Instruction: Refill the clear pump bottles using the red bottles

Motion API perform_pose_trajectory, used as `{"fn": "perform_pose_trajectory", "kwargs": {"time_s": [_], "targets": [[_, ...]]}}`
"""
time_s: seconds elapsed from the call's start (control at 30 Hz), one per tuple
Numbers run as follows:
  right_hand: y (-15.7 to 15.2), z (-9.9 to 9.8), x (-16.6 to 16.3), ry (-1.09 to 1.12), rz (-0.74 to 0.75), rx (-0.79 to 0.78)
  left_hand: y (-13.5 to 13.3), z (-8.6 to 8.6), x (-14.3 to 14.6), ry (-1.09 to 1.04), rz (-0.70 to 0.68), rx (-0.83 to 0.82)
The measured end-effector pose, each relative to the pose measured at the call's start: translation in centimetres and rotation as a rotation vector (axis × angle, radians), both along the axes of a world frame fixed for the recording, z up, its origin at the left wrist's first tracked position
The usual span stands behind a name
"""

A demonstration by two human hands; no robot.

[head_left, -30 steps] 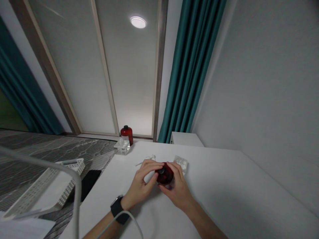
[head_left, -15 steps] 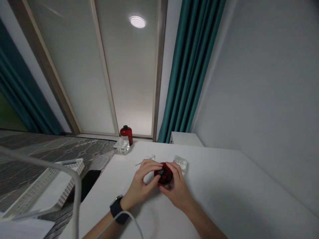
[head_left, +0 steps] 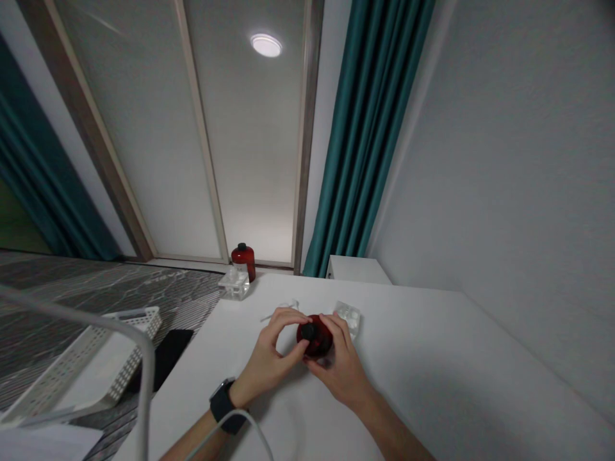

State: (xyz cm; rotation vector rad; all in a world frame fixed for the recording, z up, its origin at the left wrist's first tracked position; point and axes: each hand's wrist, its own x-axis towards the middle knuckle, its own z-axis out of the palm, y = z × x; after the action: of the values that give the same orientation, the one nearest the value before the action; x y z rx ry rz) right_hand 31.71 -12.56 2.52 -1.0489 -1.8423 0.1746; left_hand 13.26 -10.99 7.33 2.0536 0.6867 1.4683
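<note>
A small dark red bottle (head_left: 318, 340) with a black cap (head_left: 308, 331) stands on the white table (head_left: 432, 365) in front of me. My right hand (head_left: 342, 366) wraps around the bottle's body from the right. My left hand (head_left: 273, 351), with a black watch on the wrist, pinches the cap between thumb and fingers. A white pump head (head_left: 284, 307) with its thin tube lies just behind my left hand. A clear plastic box (head_left: 348, 315) with white pieces sits behind my right hand.
A second red bottle (head_left: 243, 260) and a clear box (head_left: 234, 283) stand at the table's far left corner. A white perforated basket (head_left: 86, 371) and a black flat object (head_left: 169, 360) lie left of the table. A white cable (head_left: 144, 358) arcs across the near left.
The hands stay on the bottle; my left fingers have shifted slightly around the cap. The view has drifted a little.
</note>
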Motion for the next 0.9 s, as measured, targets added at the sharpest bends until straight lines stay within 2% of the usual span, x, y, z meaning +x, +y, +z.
{"fn": "perform_pose_trajectory", "kwargs": {"time_s": [0.47,0.57,0.73,0.9], "targets": [[-0.1,-0.1,0.1,0.018,-0.016,-0.055,0.6,-0.5,-0.4,-0.066,0.059,-0.071],[0.0,-0.2,0.2,0.022,-0.016,-0.063,1.4,-0.7,-0.6,-0.017,0.138,-0.093],[0.0,0.1,0.4,0.029,-0.019,-0.073,3.2,-1.3,-1.5,0.083,0.346,-0.127],[0.0,0.6,0.5,0.049,0.007,-0.101,4.9,-2.6,-2.9,0.232,0.366,-0.089]]}}
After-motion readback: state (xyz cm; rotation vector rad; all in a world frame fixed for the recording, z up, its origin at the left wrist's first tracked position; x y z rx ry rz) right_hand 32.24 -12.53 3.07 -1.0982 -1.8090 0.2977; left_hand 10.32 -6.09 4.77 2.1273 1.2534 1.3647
